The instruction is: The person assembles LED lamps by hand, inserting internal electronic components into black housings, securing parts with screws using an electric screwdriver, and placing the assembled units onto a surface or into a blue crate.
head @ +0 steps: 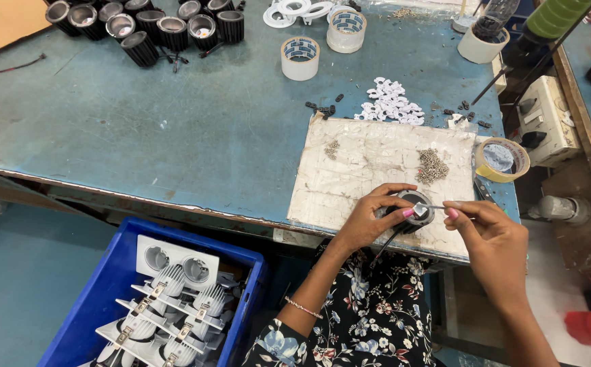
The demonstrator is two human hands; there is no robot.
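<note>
**Worn paint, ribbed metal, glossy plastic**

Tabletop [193,122]: teal paint, matt, scuffed and scratched, worn to bare patches near the front edge. Work pad [370,170]: whitish, rough, crinkled, stained. Lamp body [414,212] under the left hand [367,221]: black, ribbed, matt, with a shiny metal insert. Thin bright metal tool [438,207] at the right hand [492,241]. Glossy pink nails. Housings [149,27]: black ribbed metal, shiny reflectors inside. Tape rolls [300,58]: smooth, pale. Crate [115,272]: blue plastic, slightly glossy. Screws [433,165]: dull grey metal. Floral cloth at the lap.
</note>
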